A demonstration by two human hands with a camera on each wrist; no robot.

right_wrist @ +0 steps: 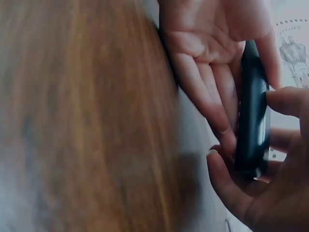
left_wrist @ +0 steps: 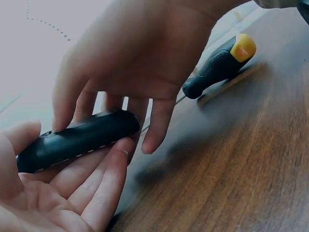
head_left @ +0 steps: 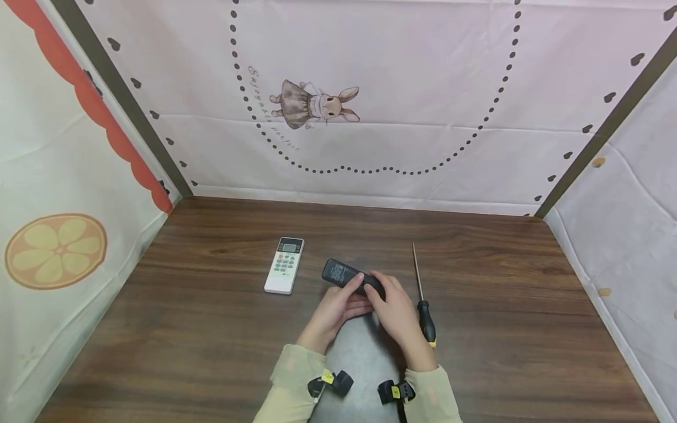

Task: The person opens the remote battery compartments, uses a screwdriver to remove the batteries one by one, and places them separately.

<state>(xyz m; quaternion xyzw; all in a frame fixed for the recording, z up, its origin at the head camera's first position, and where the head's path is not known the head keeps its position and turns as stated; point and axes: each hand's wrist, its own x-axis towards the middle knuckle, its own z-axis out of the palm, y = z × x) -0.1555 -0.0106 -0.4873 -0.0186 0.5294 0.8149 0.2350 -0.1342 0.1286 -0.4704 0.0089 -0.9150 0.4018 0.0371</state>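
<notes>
The brown wood-grain counter point(head_left: 201, 346) spreads beneath and to both sides of the fingers, and a white printed cloth point(head_left: 423, 88) stands up beyond them. To the right of the right hand point(head_left: 395, 308), just beside its wrist and with its tip pointing away, lies a screwdriver point(head_left: 426, 322) with a black and yellow handle. The dark remote point(head_left: 338, 272) is up between the fingers of both hands, its labelled end sticking out past the left hand point(head_left: 337, 310). A white remote point(head_left: 284, 265) lies face up to the left of the left fingers, apart from them. For this two-handed work on the dark remote, I would let the left hand bear the weight and keep the casing from twisting, press evenly with the right thumb rather than dig in, and keep the remote low over the counter in case it slips. The left fingers are curled under the casing with the thumb along its edge; the right fingers are bent round the other end, parted only by its thickness, the thumb against the upward face. Beside that right thumb sits a small notch point(left_wrist: 49, 134); the picture is too dim to say whether it is a catch.
</notes>
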